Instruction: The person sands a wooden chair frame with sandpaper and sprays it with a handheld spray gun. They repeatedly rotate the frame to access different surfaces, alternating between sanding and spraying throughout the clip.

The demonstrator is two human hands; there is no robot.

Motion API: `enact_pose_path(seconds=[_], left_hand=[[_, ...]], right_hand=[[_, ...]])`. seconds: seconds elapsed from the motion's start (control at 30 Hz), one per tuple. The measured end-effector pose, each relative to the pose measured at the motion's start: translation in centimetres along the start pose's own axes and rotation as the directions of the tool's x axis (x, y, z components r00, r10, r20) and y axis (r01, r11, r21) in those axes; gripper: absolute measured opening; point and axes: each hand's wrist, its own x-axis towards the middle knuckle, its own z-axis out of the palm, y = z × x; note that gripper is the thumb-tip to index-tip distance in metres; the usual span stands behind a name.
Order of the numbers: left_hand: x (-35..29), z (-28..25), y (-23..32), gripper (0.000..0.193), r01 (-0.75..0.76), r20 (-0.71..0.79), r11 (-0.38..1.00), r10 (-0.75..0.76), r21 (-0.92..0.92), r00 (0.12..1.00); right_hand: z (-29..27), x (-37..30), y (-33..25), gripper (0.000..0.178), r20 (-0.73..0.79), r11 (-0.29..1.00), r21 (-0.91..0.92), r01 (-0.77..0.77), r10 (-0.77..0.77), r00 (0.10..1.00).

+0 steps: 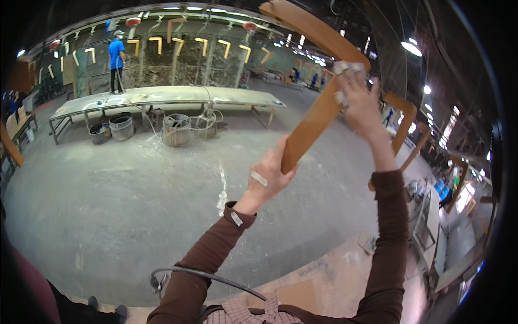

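Note:
A brown, L-shaped wooden piece (314, 127) is raised in front of me, its bend at the upper right and one arm running back to the upper left. My left hand (271, 174) is closed round its lower end, with a strip of white tape on the back of the hand. Near the bend, my right hand (359, 102) lies against the wood with fingers extended and one finger standing apart. Whitish wraps cover several of its fingertips; whether anything thin is under them is hidden.
More L-shaped wooden pieces hang at right (403, 121) and in a row at the back (201, 46). A long table (178, 96) stands across the floor, with buckets (176, 130) beneath. Beyond it is a person in blue (115, 56). A dark hose (216, 277) crosses before me.

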Motion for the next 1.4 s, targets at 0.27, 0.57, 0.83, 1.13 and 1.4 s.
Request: enact_pose_path(seconds=[0.27,0.57,0.83,1.13,1.4], left_hand=[[-1.6,-0.1,-3.4,0.051,0.644,0.622,0.252,-0.169,-0.723,0.765],[-2.2,1.3,-2.8,0.045,0.605,0.618,0.379,-0.105,-0.7,0.779],[-4.8,-1.0,-4.8,0.039,0.643,0.594,0.35,-0.249,-0.681,0.765],[-5.4,-5.5,-5.3,0.052,0.735,0.734,-0.043,-0.109,-0.677,0.67],[-4.7,-6.1,-4.5,0.035,0.622,0.81,-0.636,-0.007,-0.456,0.587]], right_hand=[[0.7,-13.9,-12.7,0.057,0.093,0.924,0.381,0.002,-0.04,0.995],[4.7,-30.0,-24.3,0.044,0.587,0.789,0.579,-0.205,-0.229,0.777],[4.7,-49.9,-24.1,0.041,0.977,0.578,0.207,-0.789,-0.169,0.132],[-1.8,-61.1,-18.1,0.035,0.989,0.42,-0.115,-0.9,-0.041,-0.145],[-3.3,-63.4,-18.7,0.036,0.979,0.331,-0.135,-0.934,-0.103,-0.178]])
